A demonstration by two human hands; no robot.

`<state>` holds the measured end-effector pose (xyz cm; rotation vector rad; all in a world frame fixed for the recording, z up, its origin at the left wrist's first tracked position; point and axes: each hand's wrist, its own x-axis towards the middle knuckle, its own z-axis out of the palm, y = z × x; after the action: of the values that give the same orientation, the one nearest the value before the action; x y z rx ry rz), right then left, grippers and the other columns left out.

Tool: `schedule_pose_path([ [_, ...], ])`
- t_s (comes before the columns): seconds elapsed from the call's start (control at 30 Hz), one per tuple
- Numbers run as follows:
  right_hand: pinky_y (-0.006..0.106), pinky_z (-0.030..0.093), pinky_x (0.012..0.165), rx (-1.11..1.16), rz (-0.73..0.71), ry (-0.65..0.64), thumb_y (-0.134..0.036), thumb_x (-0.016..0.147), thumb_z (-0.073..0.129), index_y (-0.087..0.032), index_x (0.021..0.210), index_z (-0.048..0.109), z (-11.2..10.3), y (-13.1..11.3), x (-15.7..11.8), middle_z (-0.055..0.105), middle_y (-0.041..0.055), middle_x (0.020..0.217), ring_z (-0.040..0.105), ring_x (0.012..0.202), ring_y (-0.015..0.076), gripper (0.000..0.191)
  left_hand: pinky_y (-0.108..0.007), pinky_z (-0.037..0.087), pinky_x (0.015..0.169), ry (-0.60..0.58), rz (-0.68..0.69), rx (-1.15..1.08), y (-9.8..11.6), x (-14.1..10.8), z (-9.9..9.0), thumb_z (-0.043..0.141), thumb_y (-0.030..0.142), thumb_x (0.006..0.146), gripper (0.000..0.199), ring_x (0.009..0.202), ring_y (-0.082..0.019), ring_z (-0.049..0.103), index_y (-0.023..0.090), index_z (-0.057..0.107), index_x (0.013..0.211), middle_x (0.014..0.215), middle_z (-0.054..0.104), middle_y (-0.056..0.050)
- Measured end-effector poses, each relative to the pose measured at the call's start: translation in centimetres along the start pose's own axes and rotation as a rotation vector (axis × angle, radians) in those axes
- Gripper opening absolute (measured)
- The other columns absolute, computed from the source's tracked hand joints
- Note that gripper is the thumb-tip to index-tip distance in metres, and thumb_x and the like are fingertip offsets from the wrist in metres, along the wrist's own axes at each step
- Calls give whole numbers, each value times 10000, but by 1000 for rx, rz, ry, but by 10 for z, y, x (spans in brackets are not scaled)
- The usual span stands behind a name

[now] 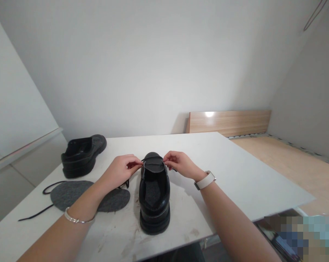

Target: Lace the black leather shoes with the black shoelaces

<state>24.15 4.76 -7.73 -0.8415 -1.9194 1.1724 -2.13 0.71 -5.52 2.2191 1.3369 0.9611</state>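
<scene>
A black shoe (155, 203) stands upright on the white table, its heel towards me and its toe pointing away. At the left side of its lacing, my left hand (123, 168) pinches a black shoelace (153, 158). On the opposite side my right hand (181, 163) has thumb and fingers closed on the same lace, which runs across above the tongue. A grey felt insole (71, 194) lies to the left, partly covered by my left forearm. Another black lace (36, 213) shows beside that insole.
A second black shoe (79, 156) stands at the table's back left. Dirt smudges mark the white table (235, 174) near its front edge. Right of the table are a wooden headboard (230, 122) and a tan board surface (279, 153).
</scene>
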Motion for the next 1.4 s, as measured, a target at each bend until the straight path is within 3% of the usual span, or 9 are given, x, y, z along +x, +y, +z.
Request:
schedule_pose_path([
  [0.27,291,523,687,24,-16,-41,-224,840,619,-167,910,589,2,4,0,633,20,773,614,715,140,95,-308,510,712,19,-30,-14,-5,0,6,617,372,852,235,740,-214,688,202,761,927,849,787,-60],
  [0.47,276,482,648,-72,-23,16,-242,851,632,-161,944,627,1,-4,-2,640,19,767,581,677,137,123,-346,506,909,-42,68,-4,-4,-1,5,524,297,912,327,990,-237,708,225,731,1155,1139,765,-80],
  [0.6,274,434,663,-184,-45,86,-216,804,692,-171,899,701,-3,-10,-2,672,23,780,534,688,140,106,-328,516,868,-65,175,67,-9,-1,6,476,224,929,356,921,-214,707,249,722,1184,1070,776,-58],
  [0.8,293,469,664,-176,-31,77,-283,825,668,-162,914,707,-1,-9,-3,708,49,795,587,686,159,156,-308,504,791,36,160,199,-11,-1,6,594,221,909,266,845,-216,678,265,763,1109,883,758,-57],
  [1.07,312,507,680,-129,-21,21,-298,837,644,-149,956,684,0,-6,-4,688,59,811,617,710,166,194,-335,514,886,4,149,64,-6,-3,8,561,186,938,266,942,-219,706,218,751,1121,1039,774,-82],
  [1.2,310,519,652,-76,7,28,-369,835,679,-155,964,663,1,-6,-3,673,51,793,621,690,166,251,-329,517,866,18,152,56,-1,-4,9,544,122,920,306,941,-207,681,215,748,1127,1029,738,-87],
  [1.4,347,559,733,-82,7,17,-482,898,615,-157,1061,666,1,-17,-7,718,89,898,670,787,198,367,-307,504,782,51,123,49,5,-4,9,534,115,918,293,845,-190,640,175,753,1103,913,665,-79],
])
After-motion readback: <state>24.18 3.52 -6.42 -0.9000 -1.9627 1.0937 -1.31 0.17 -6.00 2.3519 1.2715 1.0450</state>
